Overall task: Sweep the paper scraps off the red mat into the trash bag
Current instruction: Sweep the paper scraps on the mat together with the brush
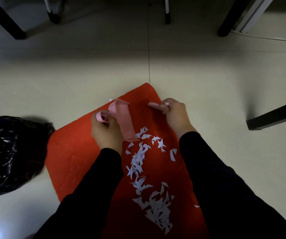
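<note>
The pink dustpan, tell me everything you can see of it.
The dustpan is small, pink and plastic-looking, with low raised walls and a looped handle. The left hand grips that handle, holding the pan tilted over the red mat, its open lip pointing down toward the nearest white scraps. Whether the lip touches the mat cannot be told. No scraps show inside it. The right hand holds a pink tool apart from it.

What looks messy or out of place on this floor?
White paper scraps lie strewn down the red mat, which sits askew to the tile seam. A tiny pale speck lies on the floor just past the mat's far edge, possibly a stray scrap.
</note>
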`<state>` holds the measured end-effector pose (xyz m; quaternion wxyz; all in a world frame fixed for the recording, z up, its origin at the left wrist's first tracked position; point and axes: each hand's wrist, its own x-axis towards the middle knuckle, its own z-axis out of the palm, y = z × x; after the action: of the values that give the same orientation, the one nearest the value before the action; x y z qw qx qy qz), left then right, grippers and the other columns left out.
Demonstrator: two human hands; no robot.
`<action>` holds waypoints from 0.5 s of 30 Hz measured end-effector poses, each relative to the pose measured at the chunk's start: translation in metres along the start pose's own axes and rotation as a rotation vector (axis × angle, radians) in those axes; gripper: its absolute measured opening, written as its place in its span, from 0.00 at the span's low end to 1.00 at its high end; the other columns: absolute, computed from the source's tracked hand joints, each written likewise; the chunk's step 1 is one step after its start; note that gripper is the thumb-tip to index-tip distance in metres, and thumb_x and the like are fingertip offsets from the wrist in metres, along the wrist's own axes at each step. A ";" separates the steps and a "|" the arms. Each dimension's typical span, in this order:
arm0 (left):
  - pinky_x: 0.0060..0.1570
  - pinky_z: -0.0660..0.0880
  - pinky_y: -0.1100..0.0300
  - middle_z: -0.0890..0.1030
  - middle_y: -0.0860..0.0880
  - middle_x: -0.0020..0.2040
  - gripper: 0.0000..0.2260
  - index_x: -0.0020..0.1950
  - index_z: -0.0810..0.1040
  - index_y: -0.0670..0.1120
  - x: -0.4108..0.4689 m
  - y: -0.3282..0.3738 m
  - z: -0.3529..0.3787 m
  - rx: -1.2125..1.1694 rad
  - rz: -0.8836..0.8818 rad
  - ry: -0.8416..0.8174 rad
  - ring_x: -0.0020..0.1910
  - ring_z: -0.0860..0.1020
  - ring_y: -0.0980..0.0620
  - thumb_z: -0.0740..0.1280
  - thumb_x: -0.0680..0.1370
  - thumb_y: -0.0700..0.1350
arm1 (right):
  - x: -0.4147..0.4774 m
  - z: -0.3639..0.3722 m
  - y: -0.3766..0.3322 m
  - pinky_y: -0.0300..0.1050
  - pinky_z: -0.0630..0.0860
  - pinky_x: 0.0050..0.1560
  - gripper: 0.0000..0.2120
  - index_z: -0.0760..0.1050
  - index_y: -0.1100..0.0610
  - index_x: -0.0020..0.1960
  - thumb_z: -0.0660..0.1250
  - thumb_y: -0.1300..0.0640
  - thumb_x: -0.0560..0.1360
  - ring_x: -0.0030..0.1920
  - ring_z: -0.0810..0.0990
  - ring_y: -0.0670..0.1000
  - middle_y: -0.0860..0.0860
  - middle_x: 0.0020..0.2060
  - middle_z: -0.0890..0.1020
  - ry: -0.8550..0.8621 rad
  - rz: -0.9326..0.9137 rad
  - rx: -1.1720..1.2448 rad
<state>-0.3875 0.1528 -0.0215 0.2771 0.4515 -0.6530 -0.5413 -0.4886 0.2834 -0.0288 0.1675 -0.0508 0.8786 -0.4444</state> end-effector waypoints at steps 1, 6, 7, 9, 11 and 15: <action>0.28 0.68 0.76 0.72 0.55 0.35 0.05 0.46 0.70 0.46 0.000 0.000 0.000 0.004 0.000 0.002 0.32 0.70 0.60 0.58 0.80 0.38 | -0.003 0.003 0.002 0.24 0.68 0.34 0.12 0.76 0.68 0.49 0.60 0.59 0.79 0.36 0.74 0.42 0.45 0.34 0.75 -0.045 -0.006 -0.031; 0.28 0.68 0.77 0.71 0.55 0.35 0.08 0.43 0.69 0.49 -0.001 0.001 0.000 0.015 -0.001 0.000 0.32 0.70 0.60 0.58 0.80 0.38 | -0.007 -0.003 0.006 0.24 0.67 0.33 0.10 0.76 0.64 0.52 0.58 0.61 0.80 0.39 0.77 0.44 0.49 0.37 0.76 0.001 -0.027 -0.051; 0.28 0.68 0.77 0.71 0.55 0.35 0.08 0.43 0.69 0.49 -0.001 0.001 0.000 0.013 -0.003 -0.003 0.32 0.70 0.60 0.58 0.80 0.38 | -0.006 -0.005 0.006 0.23 0.67 0.34 0.09 0.76 0.64 0.50 0.57 0.62 0.80 0.37 0.77 0.38 0.46 0.35 0.75 0.048 -0.059 -0.030; 0.28 0.68 0.77 0.72 0.55 0.36 0.05 0.46 0.70 0.46 -0.002 0.000 0.001 0.011 -0.010 -0.010 0.33 0.70 0.60 0.58 0.79 0.38 | -0.003 -0.007 0.004 0.23 0.66 0.38 0.10 0.77 0.63 0.50 0.58 0.62 0.80 0.40 0.76 0.39 0.48 0.39 0.79 0.106 -0.111 -0.031; 0.28 0.68 0.77 0.72 0.55 0.36 0.05 0.47 0.70 0.46 -0.003 -0.001 0.001 0.010 -0.008 -0.010 0.33 0.71 0.60 0.58 0.79 0.38 | -0.001 -0.003 0.006 0.25 0.67 0.42 0.10 0.78 0.63 0.53 0.59 0.63 0.79 0.45 0.75 0.43 0.49 0.47 0.80 0.061 -0.132 -0.063; 0.28 0.68 0.77 0.72 0.55 0.35 0.05 0.46 0.70 0.46 -0.003 -0.002 0.000 0.018 -0.011 -0.005 0.30 0.72 0.63 0.59 0.79 0.37 | -0.012 0.003 0.013 0.17 0.64 0.37 0.10 0.77 0.67 0.53 0.59 0.64 0.79 0.37 0.72 0.41 0.43 0.37 0.75 -0.109 -0.057 -0.088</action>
<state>-0.3854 0.1559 -0.0233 0.2685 0.4561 -0.6561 -0.5380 -0.4756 0.2922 -0.0381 0.1999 -0.1074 0.8850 -0.4065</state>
